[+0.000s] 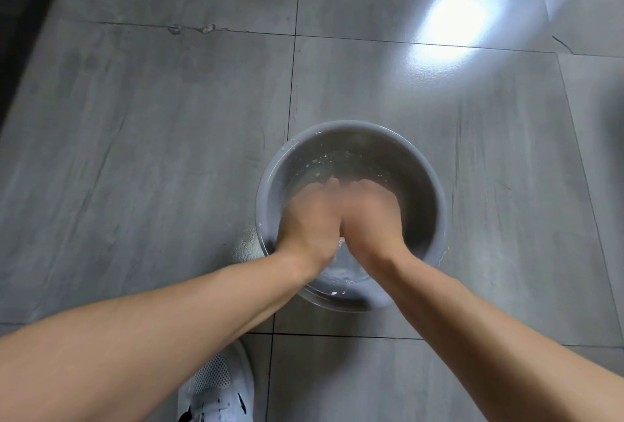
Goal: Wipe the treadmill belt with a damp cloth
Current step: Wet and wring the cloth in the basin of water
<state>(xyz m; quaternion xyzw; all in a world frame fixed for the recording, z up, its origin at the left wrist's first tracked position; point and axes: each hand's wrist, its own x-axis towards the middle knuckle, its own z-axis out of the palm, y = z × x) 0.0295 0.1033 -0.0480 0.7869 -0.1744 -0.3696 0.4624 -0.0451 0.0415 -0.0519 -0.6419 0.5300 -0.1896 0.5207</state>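
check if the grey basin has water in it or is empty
Holds water, not full: glints and specks lie low inside the basin; left hand and right hand dip in.

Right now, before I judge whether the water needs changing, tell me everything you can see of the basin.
The basin is round, grey and looks plastic, with a smooth rim and deep sloping walls. It stands upright on the grey tiled floor, holding some water, with pale flecks on the inner wall. The left hand and right hand reach down inside it, side by side and motion-blurred; what they hold is unclear.
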